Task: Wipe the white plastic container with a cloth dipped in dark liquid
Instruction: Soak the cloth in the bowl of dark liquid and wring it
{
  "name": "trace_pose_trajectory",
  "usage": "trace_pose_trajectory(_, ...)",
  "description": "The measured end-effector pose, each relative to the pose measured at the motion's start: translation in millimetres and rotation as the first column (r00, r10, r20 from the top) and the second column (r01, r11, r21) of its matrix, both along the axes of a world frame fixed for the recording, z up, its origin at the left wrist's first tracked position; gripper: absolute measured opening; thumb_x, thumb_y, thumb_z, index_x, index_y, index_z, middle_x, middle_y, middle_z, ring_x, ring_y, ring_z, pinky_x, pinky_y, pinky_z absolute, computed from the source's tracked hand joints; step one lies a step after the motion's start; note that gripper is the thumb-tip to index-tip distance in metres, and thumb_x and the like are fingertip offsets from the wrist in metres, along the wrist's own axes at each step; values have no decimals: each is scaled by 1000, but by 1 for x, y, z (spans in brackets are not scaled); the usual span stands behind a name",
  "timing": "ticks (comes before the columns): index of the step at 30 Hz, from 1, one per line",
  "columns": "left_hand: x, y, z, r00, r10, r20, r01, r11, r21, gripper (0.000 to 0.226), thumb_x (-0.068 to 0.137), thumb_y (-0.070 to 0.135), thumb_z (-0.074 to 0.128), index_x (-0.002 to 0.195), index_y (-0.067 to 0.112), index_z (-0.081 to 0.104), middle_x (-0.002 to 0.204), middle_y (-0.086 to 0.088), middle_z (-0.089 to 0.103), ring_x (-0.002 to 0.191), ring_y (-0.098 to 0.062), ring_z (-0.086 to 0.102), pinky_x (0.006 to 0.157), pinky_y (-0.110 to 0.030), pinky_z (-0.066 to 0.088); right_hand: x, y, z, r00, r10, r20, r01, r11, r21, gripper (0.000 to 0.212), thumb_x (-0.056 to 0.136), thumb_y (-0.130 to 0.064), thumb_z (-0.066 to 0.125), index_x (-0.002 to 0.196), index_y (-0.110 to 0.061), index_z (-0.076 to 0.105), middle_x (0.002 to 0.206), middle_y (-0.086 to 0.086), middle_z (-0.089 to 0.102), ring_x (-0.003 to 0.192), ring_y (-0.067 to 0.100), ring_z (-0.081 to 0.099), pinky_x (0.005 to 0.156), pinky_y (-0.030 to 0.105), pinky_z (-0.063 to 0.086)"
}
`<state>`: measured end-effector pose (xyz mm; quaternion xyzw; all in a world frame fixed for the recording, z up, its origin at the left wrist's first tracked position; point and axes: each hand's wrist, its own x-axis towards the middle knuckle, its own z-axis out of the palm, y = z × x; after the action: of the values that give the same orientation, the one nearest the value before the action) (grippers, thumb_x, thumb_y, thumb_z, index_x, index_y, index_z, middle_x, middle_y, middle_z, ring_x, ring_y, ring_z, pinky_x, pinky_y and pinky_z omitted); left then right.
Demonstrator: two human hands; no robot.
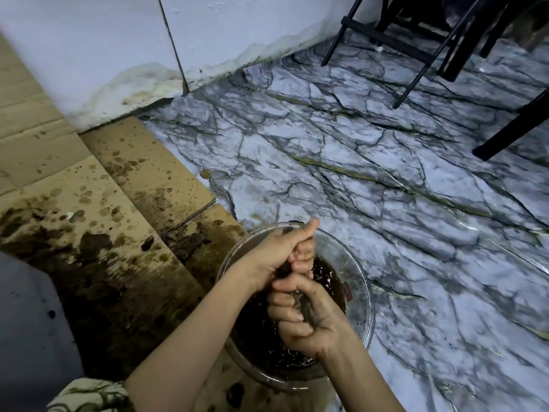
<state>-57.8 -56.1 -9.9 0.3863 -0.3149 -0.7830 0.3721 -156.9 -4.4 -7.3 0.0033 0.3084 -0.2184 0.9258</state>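
Glass bowl [361, 281] of dark liquid [261, 331] sits under both fists so drips fall back in. Left hand [277, 252] and right hand [309, 319] each grip the soaked cloth [303, 304], seemingly wringing it. Grey-white curved surface [32, 322] at lower left may be the container; I cannot tell.

A glass bowl [361, 292] sits on the floor [356, 162], its left edge over the flattened cardboard [98, 203] lying along the wall [104, 55]. Both hands [297, 292] are above the bowl. Chair legs [416, 55] stand far right.
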Motion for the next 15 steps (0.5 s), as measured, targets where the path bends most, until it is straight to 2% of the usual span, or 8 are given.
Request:
trace_pose_trajectory(2, -7, 3, -8, 984, -6, 179, 11, 999, -31, 49, 95, 39, 47, 53, 16, 34, 37, 8, 30, 33, -7, 32, 48, -22, 47, 3, 3, -12, 963, 19, -269, -49, 993, -104, 28, 62, 2, 67, 54, -12, 43, 45, -3, 33, 28, 4, 24, 22, 11, 13)
trace_pose_trajectory(4, -11, 5, -17, 951, 4, 309, 4, 1000, -26, 49, 98, 36, 46, 56, 15, 36, 36, 9, 33, 32, -7, 32, 44, -20, 44, 6, 5, -28, 865, -13, -502, -84, 982, -171, 26, 76, 1, 52, 55, -13, 46, 46, -3, 34, 30, 4, 24, 26, 9, 12)
trace_pose_trajectory(6, -15, 8, -25, 893, 45, 449, -28, 999, -44, 49, 99, 38, 46, 56, 14, 39, 35, 9, 36, 32, -7, 33, 43, -21, 39, 11, 7, -40, 756, -79, -649, -104, 965, -239, 26, 80, 0, 49, 58, -12, 49, 45, -1, 38, 33, 7, 29, 31, 10, 16)
trace_pose_trajectory(7, -18, 8, -30, 845, 73, 529, -41, 997, -72, 51, 99, 39, 44, 55, 13, 41, 36, 9, 38, 32, -9, 36, 45, -23, 39, 15, 9, -45, 700, -118, -704, -121, 952, -280, 25, 83, 0, 48, 61, -12, 49, 44, -1, 40, 33, 8, 30, 33, 11, 17)
trace_pose_trajectory(9, -19, 7, -38, 677, 111, 728, -8, 990, -144, 54, 99, 42, 41, 57, 9, 49, 42, 4, 46, 39, -14, 46, 55, -30, 45, 24, 12, -51, 622, -193, -759, -135, 928, -346, 23, 89, -4, 44, 68, -12, 50, 43, -2, 42, 33, 8, 33, 35, 13, 20)
trace_pose_trajectory(11, -17, 10, -45, 549, 139, 824, 31, 982, -187, 55, 100, 42, 38, 59, 8, 55, 48, -1, 51, 47, -19, 52, 63, -32, 48, 29, 15, -55, 578, -228, -784, -140, 919, -370, 21, 92, -9, 43, 73, -11, 52, 42, -3, 42, 33, 8, 35, 35, 16, 22)
trace_pose_trajectory(13, -14, 15, -53, 554, 159, 817, -7, 983, -186, 51, 99, 41, 43, 60, 12, 60, 45, 0, 52, 47, -15, 54, 68, -29, 50, 26, 16, -58, 595, -172, -785, -185, 921, -343, 21, 92, -9, 43, 73, -11, 51, 43, -2, 42, 33, 8, 35, 34, 15, 22)
trace_pose_trajectory(15, -14, 18, -54, 681, 205, 703, -148, 979, -142, 32, 93, 41, 55, 80, 13, 64, 47, 2, 56, 47, -10, 54, 65, -29, 52, 16, 11, -53, 707, -21, -707, -227, 940, -255, 23, 87, -5, 43, 66, -13, 49, 45, -2, 41, 31, 6, 31, 31, 13, 19)
